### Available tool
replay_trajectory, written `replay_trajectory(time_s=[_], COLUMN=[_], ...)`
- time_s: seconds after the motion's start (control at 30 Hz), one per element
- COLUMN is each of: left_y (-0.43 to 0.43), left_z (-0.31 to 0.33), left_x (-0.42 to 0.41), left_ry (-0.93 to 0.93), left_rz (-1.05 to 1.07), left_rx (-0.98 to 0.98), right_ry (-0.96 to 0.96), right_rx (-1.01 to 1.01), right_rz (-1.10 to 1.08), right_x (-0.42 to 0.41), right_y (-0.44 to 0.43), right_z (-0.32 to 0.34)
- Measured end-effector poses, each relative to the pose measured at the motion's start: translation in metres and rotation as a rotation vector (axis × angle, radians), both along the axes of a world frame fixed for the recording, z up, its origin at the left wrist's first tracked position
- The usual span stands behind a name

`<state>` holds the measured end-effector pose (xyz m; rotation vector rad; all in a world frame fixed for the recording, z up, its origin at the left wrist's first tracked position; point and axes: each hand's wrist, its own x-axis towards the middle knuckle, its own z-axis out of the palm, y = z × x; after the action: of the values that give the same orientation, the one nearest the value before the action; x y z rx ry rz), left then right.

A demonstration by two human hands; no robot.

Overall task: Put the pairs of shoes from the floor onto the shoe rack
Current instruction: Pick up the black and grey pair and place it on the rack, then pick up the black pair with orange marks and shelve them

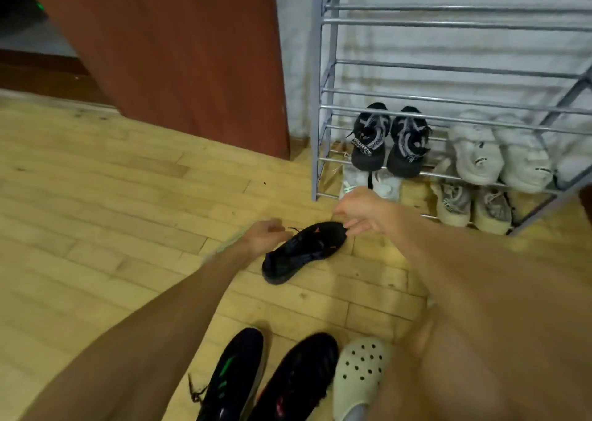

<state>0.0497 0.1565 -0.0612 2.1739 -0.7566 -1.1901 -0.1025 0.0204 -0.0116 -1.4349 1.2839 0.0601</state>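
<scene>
A black sneaker with small orange marks (301, 251) lies on the wooden floor in front of the grey metal shoe rack (323, 113). My right hand (358, 212) pinches its far end. My left hand (266, 235) is closed on its lace at the left side. Close to me lie a black shoe with green marks (230, 375), a black shoe with red marks (298, 379) and a pale perforated clog (358, 369). On the rack sit a black-and-grey pair (387, 142), a white pair (499, 154), a grey pair (471, 206) and a white shoe (381, 183) low down.
A brown door (179, 52) stands to the left of the rack, against a white wall. The rack's upper shelves (448, 17) hold nothing in view. Wooden floor (96, 196) spreads to the left.
</scene>
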Motion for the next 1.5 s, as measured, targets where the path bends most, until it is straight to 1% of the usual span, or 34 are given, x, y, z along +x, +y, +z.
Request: replay_trajectory(time_s=[0.07,0.17,0.27,0.33,0.5,0.63,0.73,0.8,0.87,0.97,1.0,1.03,1.1,1.17,1.23,1.37,1.43,1.5], left_y=[0.027,0.055,0.067,0.066,0.033,0.000,-0.016,-0.022,-0.028,-0.035,-0.035,-0.034,-0.028,-0.018,-0.010,0.009,0.020,0.026], left_z=[-0.013,-0.035,-0.061,-0.079,-0.113,-0.134,-0.154,-0.165,-0.172,-0.174,-0.172,-0.171,-0.170,-0.166,-0.158,-0.122,-0.096,-0.068], left_x=[0.006,0.011,0.008,0.001,0.004,0.021,0.030,0.030,0.027,0.025,0.025,0.025,0.019,0.009,-0.001,-0.015,-0.018,-0.018], left_ry=[-0.008,-0.004,-0.046,-0.068,-0.190,-0.351,-0.373,-0.392,-0.401,-0.432,-0.416,-0.362,-0.140,0.068,0.172,0.257,0.274,0.264], left_rz=[-0.020,-0.022,-0.080,-0.110,-0.132,-0.132,-0.152,-0.193,-0.207,-0.171,-0.174,-0.184,-0.157,-0.067,-0.004,0.029,0.042,0.034], left_rx=[0.040,0.100,0.203,0.244,0.214,0.191,0.241,0.316,0.389,0.465,0.497,0.520,0.536,0.533,0.513,0.479,0.400,0.277], right_ry=[0.020,0.078,0.197,0.229,0.190,0.240,0.306,0.319,0.310,0.307,0.309,0.308,0.310,0.319,0.330,0.342,0.339,0.340], right_rx=[0.021,-0.004,-0.097,-0.134,-0.222,-0.228,-0.202,-0.199,-0.213,-0.228,-0.221,-0.220,-0.230,-0.254,-0.271,-0.313,-0.344,-0.358], right_rz=[0.042,0.135,0.315,0.417,0.520,0.639,0.713,0.722,0.723,0.696,0.693,0.694,0.693,0.678,0.651,0.585,0.527,0.483], right_x=[0.006,0.007,0.003,0.004,0.017,0.010,-0.003,-0.008,-0.011,-0.010,-0.009,-0.008,-0.007,-0.006,-0.008,-0.013,-0.018,-0.024], right_y=[0.020,0.037,0.039,0.033,0.010,-0.004,-0.018,-0.028,-0.033,-0.033,-0.031,-0.029,-0.023,-0.017,-0.010,0.012,0.025,0.038], right_z=[-0.011,-0.035,-0.053,-0.056,-0.069,-0.097,-0.120,-0.127,-0.125,-0.118,-0.116,-0.114,-0.107,-0.096,-0.081,-0.043,-0.024,-0.004])
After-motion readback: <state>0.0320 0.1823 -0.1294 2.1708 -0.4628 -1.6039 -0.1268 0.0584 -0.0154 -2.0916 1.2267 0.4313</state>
